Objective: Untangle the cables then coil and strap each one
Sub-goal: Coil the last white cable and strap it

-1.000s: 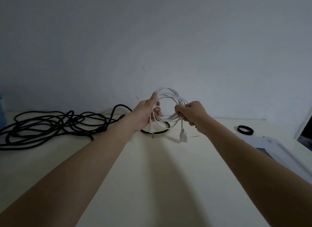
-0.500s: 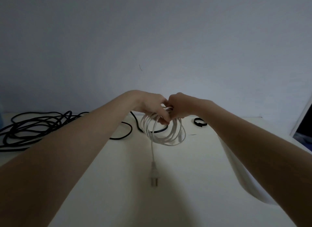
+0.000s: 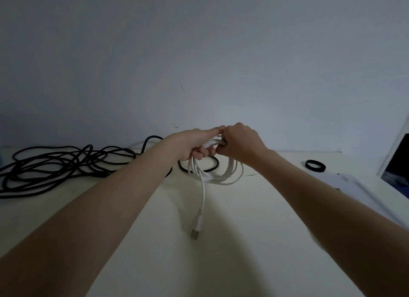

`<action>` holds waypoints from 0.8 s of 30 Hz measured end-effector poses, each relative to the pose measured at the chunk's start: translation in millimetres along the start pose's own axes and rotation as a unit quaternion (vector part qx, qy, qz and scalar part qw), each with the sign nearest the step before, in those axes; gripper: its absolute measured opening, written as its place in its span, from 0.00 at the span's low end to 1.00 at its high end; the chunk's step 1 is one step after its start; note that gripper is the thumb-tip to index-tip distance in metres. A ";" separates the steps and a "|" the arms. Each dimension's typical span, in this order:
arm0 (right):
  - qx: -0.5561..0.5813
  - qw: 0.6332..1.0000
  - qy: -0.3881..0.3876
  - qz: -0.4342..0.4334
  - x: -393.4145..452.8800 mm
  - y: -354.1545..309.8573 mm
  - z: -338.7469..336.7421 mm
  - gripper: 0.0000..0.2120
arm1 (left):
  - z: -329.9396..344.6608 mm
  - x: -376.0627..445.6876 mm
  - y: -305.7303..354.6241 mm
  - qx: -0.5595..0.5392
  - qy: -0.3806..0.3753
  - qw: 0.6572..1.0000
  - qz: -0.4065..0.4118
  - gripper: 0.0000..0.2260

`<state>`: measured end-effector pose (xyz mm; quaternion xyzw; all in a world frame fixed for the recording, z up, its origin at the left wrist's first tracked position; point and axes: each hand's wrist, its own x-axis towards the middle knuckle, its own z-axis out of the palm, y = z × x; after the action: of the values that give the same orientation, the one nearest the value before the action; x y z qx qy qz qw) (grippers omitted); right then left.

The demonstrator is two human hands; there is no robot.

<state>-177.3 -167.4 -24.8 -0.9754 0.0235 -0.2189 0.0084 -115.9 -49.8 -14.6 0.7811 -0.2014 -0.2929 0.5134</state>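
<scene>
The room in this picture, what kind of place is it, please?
Probably a home or office desk, though little shows. A pale table stands against a plain wall, a loose black cable lies on it, and a screen's edge shows at the right.

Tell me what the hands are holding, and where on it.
Both hands, left and right, grip the coiled white cable at the top of its loops; its plug end hangs free below.

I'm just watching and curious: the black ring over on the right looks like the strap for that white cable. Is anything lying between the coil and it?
Nothing visible does. Both hands, left hand and right hand, grip the white cable; bare table separates it from the black ring.
</scene>
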 end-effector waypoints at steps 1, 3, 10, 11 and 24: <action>0.001 1.000 -0.002 -0.004 -0.9 0.2 -0.1 0.15 | 1.1 0.4 0.7 0.016 -0.005 1.000 0.000 0.18; 0.009 1.000 -0.006 -0.011 -1.9 1.5 0.1 0.16 | 0.5 0.3 0.4 0.018 -0.009 1.000 0.006 0.16; 0.162 0.986 -0.024 -0.025 5.3 18.6 -1.9 0.17 | -8.2 0.5 -6.3 -0.037 -0.037 0.998 0.046 0.11; 0.173 0.984 -0.028 -0.016 6.3 21.1 -2.9 0.18 | -8.7 -0.9 -6.4 -0.045 -0.053 0.996 0.050 0.13; 0.210 0.972 -0.102 0.014 6.8 31.9 -7.9 0.20 | -3.1 -1.5 -4.3 0.082 -0.026 0.993 0.081 0.15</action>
<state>-176.0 -199.6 -15.6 -0.9686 -0.0109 -0.1185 0.2184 -114.9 -45.1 -17.3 0.7940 -0.3007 -0.2524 0.4641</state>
